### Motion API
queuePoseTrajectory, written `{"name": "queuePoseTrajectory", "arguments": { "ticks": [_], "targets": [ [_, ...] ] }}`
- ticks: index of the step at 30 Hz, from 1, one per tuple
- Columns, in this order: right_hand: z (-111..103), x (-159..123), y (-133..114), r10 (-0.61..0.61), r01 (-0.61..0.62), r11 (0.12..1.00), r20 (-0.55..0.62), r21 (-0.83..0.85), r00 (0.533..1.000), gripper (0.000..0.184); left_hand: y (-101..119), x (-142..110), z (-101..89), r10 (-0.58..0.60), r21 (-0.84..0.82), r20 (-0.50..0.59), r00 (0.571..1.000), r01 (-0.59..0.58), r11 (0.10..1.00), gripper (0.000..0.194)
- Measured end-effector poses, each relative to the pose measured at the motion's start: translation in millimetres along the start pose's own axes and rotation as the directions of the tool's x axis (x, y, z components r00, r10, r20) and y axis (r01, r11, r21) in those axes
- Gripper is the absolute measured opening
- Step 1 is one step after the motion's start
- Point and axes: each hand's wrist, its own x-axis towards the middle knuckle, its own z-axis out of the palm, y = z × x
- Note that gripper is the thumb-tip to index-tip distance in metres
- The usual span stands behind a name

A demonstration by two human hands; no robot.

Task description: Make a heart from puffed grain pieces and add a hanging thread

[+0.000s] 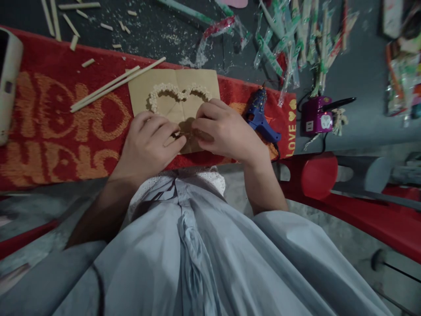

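Note:
A sheet of brown card (138,94) with a centre crease lies on the red towel. On it stands a heart-shaped outline (161,89) made of small cream pieces; its two upper curves show and my hands cover its lower part. My left hand (148,138) curls over the card's lower left, thumb and fingers drawn together near the middle. From the other side my right hand (223,129) meets it, fingertips pinched together. Whatever sits between the fingers is hidden. A blue glue gun (258,116) rests on the towel just right of my right hand.
Two wooden chopsticks (108,90) lie across the towel (66,136) and the card's corner. Cut stick pieces and crumbs litter the dark table at the back. Wrapped chopsticks (299,35) pile up at the back right. A purple box (317,115) and a phone (9,83) flank the towel.

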Motion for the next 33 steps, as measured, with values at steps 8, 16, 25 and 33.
{"name": "queuePoseTrajectory", "arguments": {
  "ticks": [8,16,25,33],
  "targets": [
    [-0.3,-0.7,1.1,-0.036,0.036,0.999,-0.009,0.004,0.999,0.015,0.7,3.2,-0.4,0.027,0.066,-0.055,0.998,-0.023,0.998,0.015],
    [-12.7,0.6,1.4,-0.185,0.187,0.982,0.051,-0.040,0.981,0.022,1.0,5.2,-3.4,0.023,0.026,-0.016,1.000,-0.022,0.999,0.019],
    [-12.1,5.0,3.9,-0.208,0.215,0.972,0.074,-0.098,0.975,0.026,0.8,4.9,-3.9,0.026,0.012,-0.026,0.999,-0.026,1.000,0.018],
    [-4.7,-0.4,15.4,-0.232,0.231,0.972,-0.022,-0.046,0.972,0.022,-0.6,0.2,0.0,0.006,-0.048,-0.010,1.000,-0.006,0.999,0.018]
  ]
}}
